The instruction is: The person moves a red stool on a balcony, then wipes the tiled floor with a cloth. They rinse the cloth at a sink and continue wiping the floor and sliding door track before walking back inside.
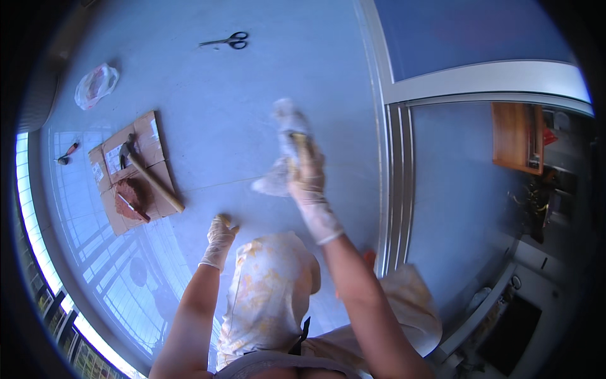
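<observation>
My right hand (310, 182), in a thin whitish glove, is closed on a crumpled white cloth (274, 177) over the smooth floor, ahead of my knees; it looks motion-blurred. My left hand (222, 232), gloved too, rests near the floor beside my knee, with its fingers curled downward; whether anything is under them is hidden. To the left of it lies a flattened cardboard piece (163, 182) with a claw hammer (151, 178) and a heap of reddish-brown material (128, 189) on it. A thin tool with a pale shaft (127, 203) lies across the heap.
Scissors (232, 40) lie on the floor at the top. A translucent plastic bag (97, 86) and a small orange-and-black tool (69, 152) are at the left. A metal sliding-door track (400, 180) runs along the right; a wooden cabinet (517, 137) stands beyond it.
</observation>
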Demonstrator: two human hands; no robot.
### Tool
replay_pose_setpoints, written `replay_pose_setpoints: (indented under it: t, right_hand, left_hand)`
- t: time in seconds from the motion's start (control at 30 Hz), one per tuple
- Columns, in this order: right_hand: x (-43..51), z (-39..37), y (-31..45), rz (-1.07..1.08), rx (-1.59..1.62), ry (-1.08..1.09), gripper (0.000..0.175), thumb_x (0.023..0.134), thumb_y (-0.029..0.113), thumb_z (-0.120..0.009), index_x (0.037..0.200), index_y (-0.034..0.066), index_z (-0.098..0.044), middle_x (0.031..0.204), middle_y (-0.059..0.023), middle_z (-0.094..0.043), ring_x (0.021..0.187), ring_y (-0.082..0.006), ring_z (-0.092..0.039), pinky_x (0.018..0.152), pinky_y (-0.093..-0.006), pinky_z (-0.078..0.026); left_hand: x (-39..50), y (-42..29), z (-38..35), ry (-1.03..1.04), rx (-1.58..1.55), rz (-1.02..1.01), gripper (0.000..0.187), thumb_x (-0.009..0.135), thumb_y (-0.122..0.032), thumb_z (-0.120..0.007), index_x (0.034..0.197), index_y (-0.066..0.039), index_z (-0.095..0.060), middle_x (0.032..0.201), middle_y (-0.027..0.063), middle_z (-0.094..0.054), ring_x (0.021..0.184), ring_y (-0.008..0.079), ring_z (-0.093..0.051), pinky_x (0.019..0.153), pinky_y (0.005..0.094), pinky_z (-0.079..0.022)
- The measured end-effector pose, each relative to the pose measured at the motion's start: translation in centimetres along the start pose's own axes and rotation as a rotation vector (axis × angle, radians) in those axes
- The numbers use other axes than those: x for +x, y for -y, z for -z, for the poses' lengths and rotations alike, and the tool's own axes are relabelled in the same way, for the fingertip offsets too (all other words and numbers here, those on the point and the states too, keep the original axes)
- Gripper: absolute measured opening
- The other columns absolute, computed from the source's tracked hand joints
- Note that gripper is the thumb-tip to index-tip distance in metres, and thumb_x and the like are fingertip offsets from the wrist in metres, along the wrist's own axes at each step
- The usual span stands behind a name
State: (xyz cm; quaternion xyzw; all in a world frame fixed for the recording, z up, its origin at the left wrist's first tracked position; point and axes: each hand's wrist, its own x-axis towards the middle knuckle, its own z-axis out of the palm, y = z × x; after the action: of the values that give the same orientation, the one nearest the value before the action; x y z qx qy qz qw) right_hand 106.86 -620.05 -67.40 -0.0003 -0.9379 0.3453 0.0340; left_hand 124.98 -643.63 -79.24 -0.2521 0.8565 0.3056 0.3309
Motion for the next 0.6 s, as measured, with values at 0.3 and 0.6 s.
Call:
replay_pose_setpoints:
  t: [0.3,0.6]
  right_hand:
    - [-3.8,12.2,-29.0,-0.610,-0.466,0.033,0.079,0.090,0.026,-0.060,0.155,0.0111,-0.017,0.158,-0.0162,-0.025,0.145,-0.0340,-0.026,0.119,-0.0408,-0.022]
    - [5.3,-6.5,-15.5,-0.053,-1.643,0.204,0.058,0.089,0.040,-0.053,0.143,0.0216,-0.043,0.157,-0.0103,-0.029,0.132,-0.0374,-0.039,0.107,-0.0512,-0.035]
  left_hand:
    - [1.1,-0.9,-0.6,-0.003,0.016,-0.039,0.046,0.066,-0.028,-0.085,0.095,-0.009,-0.055,0.090,0.0111,-0.061,0.086,0.0320,-0.062,0.076,0.0446,-0.049]
    - [0.2,-0.1,-0.2,-0.029,0.035,-0.034,0.043,0.069,-0.026,-0.082,0.095,-0.007,-0.054,0.091,0.0138,-0.060,0.086,0.0350,-0.061,0.073,0.0469,-0.048]
